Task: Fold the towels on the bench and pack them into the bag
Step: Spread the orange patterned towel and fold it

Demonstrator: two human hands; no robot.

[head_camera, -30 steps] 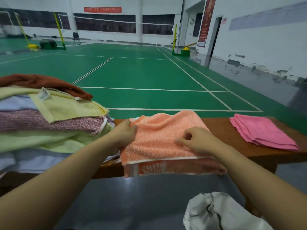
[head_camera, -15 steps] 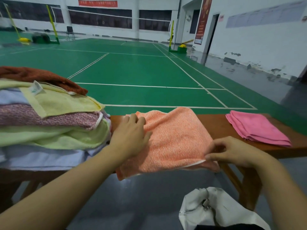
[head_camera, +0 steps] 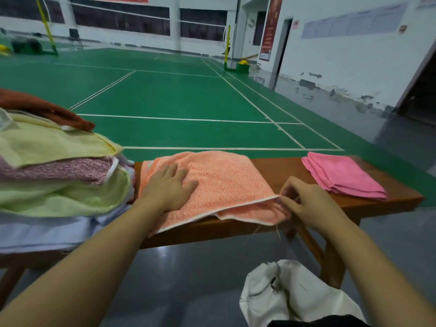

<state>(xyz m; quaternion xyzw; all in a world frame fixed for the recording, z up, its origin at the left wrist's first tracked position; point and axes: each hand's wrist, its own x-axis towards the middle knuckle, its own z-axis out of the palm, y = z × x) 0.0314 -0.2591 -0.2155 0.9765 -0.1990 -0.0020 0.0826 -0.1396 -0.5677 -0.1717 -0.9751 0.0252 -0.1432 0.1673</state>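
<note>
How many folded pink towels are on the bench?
1 pink towel, folded, at the bench's right end; its layers could hide a second one.

Colours and patterns, referenced to the bench

The bench (head_camera: 278, 167) was reddish-brown. On it lay an orange towel (head_camera: 226, 182), speckled and edged in white; right of that, a plain pink towel (head_camera: 342, 175); at the left end, a stack (head_camera: 54, 175) in rust, pale yellow, mottled mauve, light green and lavender. Below the bench the bag (head_camera: 295, 300) was off-white. Behind the bench the court floor (head_camera: 177, 102) was green with white lines.
</note>
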